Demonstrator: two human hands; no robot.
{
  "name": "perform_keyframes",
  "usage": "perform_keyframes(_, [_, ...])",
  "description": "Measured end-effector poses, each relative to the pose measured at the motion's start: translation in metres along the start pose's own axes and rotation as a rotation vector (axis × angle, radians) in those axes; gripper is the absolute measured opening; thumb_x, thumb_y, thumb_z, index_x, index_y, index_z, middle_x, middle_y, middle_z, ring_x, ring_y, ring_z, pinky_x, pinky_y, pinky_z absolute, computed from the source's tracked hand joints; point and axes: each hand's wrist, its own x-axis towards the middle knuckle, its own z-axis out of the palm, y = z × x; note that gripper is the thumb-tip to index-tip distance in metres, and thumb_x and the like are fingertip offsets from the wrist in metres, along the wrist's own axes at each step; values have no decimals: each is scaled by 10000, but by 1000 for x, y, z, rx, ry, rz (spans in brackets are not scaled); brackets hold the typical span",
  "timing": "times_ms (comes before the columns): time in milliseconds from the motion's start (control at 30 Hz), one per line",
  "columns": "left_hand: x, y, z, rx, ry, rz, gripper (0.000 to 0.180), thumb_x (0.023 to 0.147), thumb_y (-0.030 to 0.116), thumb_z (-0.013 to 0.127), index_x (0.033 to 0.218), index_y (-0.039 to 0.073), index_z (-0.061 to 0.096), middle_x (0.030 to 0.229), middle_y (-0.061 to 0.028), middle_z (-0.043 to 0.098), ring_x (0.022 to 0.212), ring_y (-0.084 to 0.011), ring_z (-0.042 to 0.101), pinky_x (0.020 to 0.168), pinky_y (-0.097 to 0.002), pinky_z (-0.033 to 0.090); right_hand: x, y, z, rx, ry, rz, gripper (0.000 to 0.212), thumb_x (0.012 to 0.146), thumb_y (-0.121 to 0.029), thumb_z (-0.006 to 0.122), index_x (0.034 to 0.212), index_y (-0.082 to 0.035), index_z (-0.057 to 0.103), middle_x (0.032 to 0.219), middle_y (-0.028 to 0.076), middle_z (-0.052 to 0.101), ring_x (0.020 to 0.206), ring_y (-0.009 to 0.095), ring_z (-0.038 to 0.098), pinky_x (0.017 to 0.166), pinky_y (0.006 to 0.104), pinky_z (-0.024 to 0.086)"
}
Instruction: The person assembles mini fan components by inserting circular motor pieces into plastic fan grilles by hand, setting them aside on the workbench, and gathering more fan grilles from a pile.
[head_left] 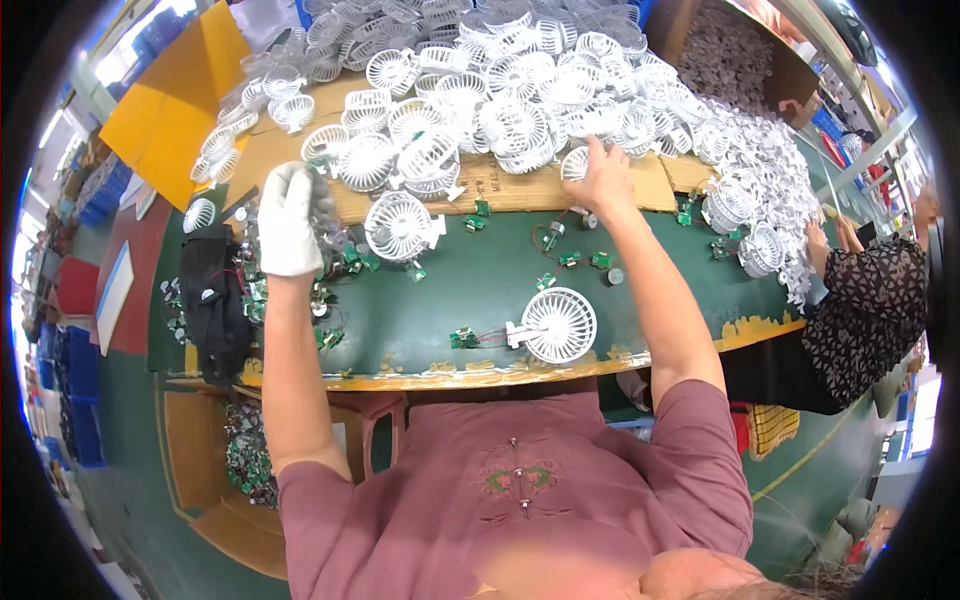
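My right hand (604,182) is bare and reaches to the near edge of a large heap of white plastic fan cages (515,125). Its thumb and fingers close on the rim of one small fan cage (574,164). My left hand (290,222) wears a white glove and hovers over the left of the table, beside small motors and green circuit boards (352,260). Its fingers curl inward, and what they hold is hidden. Between my hands stands a round fan cage (398,226). Close to me lies another fan cage (560,325), wired to a green circuit board (464,338).
Flat cardboard (500,190) lies under the heap on the green table (450,300). A black bag (210,300) sits at the left, and a pile of small white parts (770,180) at the right. A co-worker (865,290) works at the right end. A carton (205,460) of boards stands below.
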Motion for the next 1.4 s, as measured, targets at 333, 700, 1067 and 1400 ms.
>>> perform_keyframes(333, [-15,2,37,345,-302,-247,163,926,156,517,993,20,579,753,-9,536,646,-61,490,561,-229,425,-141,76,-61,1037,-8,-48,817,696,-124,723,1394,-48,306,1244,94,395,1149,204,456,971,361,419])
perform_keyframes(700, [-60,38,77,-18,-483,-29,346,971,324,404,982,15,561,825,-78,592,731,-134,532,703,-285,429,-241,108,-74,404,155,-172,780,589,-129,791,1258,-43,400,1280,212,365,1184,360,412,979,429,385])
perform_keyframes(1067, [-108,12,68,-367,-545,-192,597,935,529,414,933,-37,603,830,-102,595,763,-164,534,733,-301,420,-242,94,-67,176,110,-343,269,651,-168,773,819,-80,581,987,58,594,1017,268,569,1031,513,315])
perform_keyframes(1400, [-127,19,77,-402,-623,-178,552,942,489,436,904,-38,595,840,-97,585,728,-152,534,686,-279,427,-208,-24,-90,326,174,-656,255,643,-222,774,758,-110,576,954,27,606,951,222,581,1022,505,310])
